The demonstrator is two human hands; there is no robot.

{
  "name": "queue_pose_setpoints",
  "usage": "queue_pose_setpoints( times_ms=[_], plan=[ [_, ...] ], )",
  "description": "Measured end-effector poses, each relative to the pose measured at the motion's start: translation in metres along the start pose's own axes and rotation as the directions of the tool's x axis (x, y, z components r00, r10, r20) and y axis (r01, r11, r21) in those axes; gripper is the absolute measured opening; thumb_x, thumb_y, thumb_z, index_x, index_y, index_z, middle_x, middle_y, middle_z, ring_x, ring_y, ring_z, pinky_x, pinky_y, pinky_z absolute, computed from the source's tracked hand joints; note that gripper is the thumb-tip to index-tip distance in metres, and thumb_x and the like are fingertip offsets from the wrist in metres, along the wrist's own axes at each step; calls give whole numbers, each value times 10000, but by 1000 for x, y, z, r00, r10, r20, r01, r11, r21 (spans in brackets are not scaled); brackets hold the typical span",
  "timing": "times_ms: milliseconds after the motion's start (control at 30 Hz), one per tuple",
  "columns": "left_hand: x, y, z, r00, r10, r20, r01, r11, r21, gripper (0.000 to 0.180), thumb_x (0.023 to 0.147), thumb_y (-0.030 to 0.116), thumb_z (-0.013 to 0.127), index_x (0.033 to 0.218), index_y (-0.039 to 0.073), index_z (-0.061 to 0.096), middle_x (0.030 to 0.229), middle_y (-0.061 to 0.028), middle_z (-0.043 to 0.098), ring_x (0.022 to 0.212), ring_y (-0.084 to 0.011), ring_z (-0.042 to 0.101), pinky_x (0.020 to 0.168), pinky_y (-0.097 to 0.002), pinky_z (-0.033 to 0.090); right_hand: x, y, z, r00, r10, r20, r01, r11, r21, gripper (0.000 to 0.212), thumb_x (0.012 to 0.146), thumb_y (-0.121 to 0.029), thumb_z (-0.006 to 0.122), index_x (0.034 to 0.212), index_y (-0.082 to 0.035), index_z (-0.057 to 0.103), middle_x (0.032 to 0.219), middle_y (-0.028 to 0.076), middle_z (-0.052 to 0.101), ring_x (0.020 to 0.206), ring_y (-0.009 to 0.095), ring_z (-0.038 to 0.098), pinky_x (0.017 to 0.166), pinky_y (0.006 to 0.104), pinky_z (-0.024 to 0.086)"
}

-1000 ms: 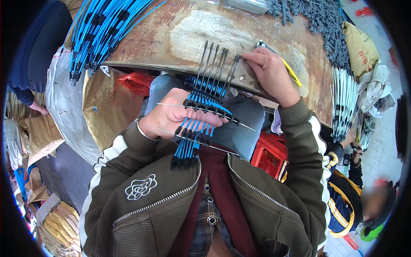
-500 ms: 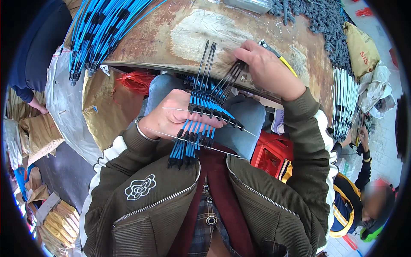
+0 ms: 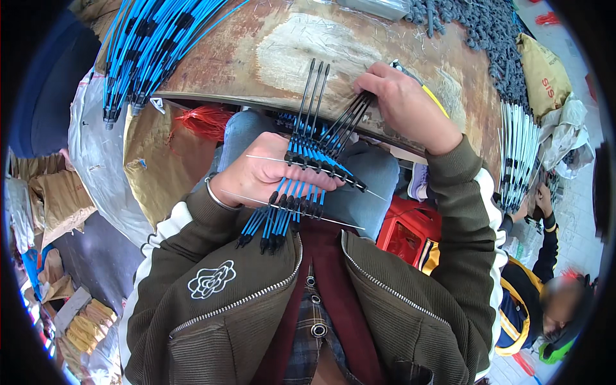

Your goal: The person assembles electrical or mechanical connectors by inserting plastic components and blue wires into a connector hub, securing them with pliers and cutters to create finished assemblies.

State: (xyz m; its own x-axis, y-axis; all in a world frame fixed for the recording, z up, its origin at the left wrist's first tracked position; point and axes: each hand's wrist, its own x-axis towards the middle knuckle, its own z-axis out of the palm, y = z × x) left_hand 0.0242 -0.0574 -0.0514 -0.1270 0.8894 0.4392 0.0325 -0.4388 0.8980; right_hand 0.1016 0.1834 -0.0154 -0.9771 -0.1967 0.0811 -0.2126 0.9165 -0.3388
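My left hand point(image 3: 266, 172) is closed around a fan of blue umbrella ribs point(image 3: 310, 151) with black joints and black ends. An upper thin metal wire point(image 3: 377, 194) and a lower one point(image 3: 346, 224) run crosswise through the rows of black joints. At the upper right, my right hand point(image 3: 405, 101) pinches the black ends of several of these ribs, bunched together. Three other black rib ends point(image 3: 314, 96) stand apart, pointing up over the table edge. Cutters with a yellow handle point(image 3: 436, 101) show behind my right hand; whether it grips them is hidden.
The worn wooden table point(image 3: 308, 42) carries a blue rib bundle point(image 3: 154, 48), a heap of grey plastic parts point(image 3: 471, 32) and white ribs point(image 3: 518, 151). A red plastic stool point(image 3: 405, 224) stands beside my legs. Another person point(image 3: 523, 301) works at the right.
A third black rib end has come away from the bunch and joined the two standing apart. My right hand has shifted slightly right; the lower rib ends have spread left.
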Motion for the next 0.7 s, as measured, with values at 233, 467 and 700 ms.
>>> queue_pose_setpoints(
  times_ms=[233,467,700],
  plan=[
    [2,1,-2,1000,-9,-6,9,1000,2,200,797,125,628,976,39,654,958,-96,664,884,-251,636,777,-323,493,1,2,0,1000,6,16,-6,1000,-18,277,694,94,449,918,-31,554,856,160,532,792,359,550,680,395,454],
    [3,0,-3,1000,-26,-1,26,999,38,192,794,118,630,965,37,658,950,-97,666,870,-248,640,753,-321,502,1,-1,-4,1000,16,-2,-16,1000,-16,272,690,96,455,911,-28,556,865,157,538,792,358,552,683,396,455],
    [3,-2,-3,999,-37,7,37,997,74,182,792,117,631,951,34,662,928,-90,669,851,-254,645,747,-319,505,-2,-1,-6,999,44,-9,-45,999,-27,255,692,85,461,897,-23,565,865,156,547,802,358,556,689,392,458]
  ],
)
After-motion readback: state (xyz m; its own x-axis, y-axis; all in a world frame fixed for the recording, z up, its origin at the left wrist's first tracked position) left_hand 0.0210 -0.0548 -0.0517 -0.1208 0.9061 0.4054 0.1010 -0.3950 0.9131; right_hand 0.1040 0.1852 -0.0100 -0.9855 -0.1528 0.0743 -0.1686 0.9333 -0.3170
